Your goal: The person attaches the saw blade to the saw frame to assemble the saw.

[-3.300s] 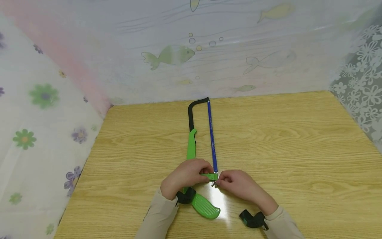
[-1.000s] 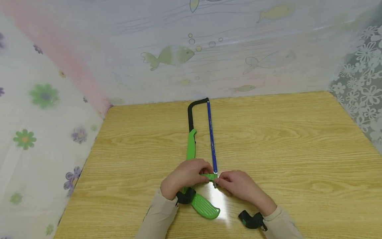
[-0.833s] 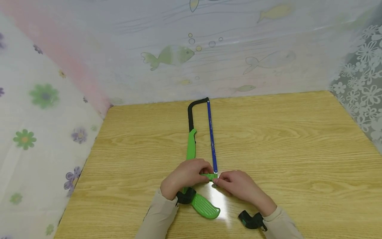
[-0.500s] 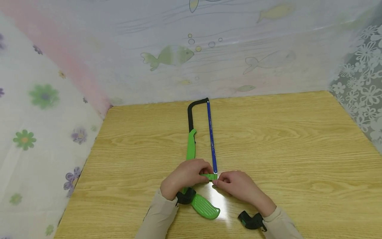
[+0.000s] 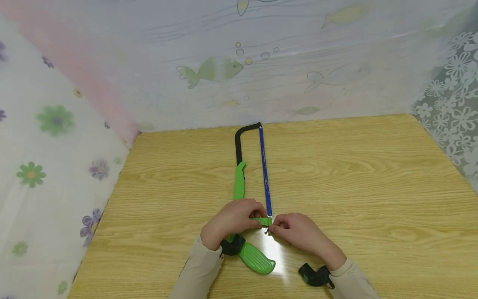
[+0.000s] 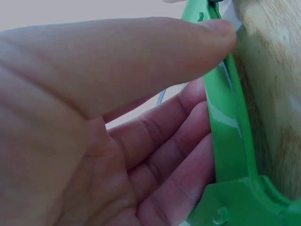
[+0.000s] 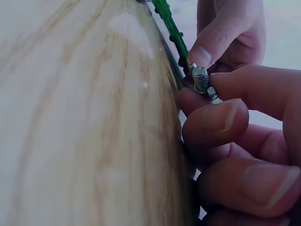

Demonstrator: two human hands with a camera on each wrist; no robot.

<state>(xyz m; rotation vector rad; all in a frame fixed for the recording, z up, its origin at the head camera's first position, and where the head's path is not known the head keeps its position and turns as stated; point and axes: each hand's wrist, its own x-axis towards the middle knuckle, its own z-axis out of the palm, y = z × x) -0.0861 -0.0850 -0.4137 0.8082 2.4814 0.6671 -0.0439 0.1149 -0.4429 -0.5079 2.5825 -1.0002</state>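
Observation:
A hacksaw with a green and black frame [image 5: 239, 182] lies on the table, its blue blade [image 5: 265, 170] on the right. My left hand [image 5: 235, 216] pinches the green arm at the frame's near end, the thumb opposite several fingers, as the left wrist view shows. At the end of that arm, my right hand [image 5: 298, 232] has its fingertips on a metal wing nut [image 7: 211, 92]. A threaded bolt [image 7: 201, 79] sticks out through the nut towards me. The green handle [image 5: 257, 258] shows below the left wrist.
The wood-grain table [image 5: 354, 178] reaches back to a wall sheet [image 5: 276, 95] printed with fish. A flowered sheet [image 5: 59, 166] hangs along the left side. Black wrist cameras [image 5: 315, 275] sit on both forearms.
My right fingertips have shifted about the wing nut and its wings show at a changed angle; half a second ago the fingers hid it more. The left hand and hacksaw have stayed put.

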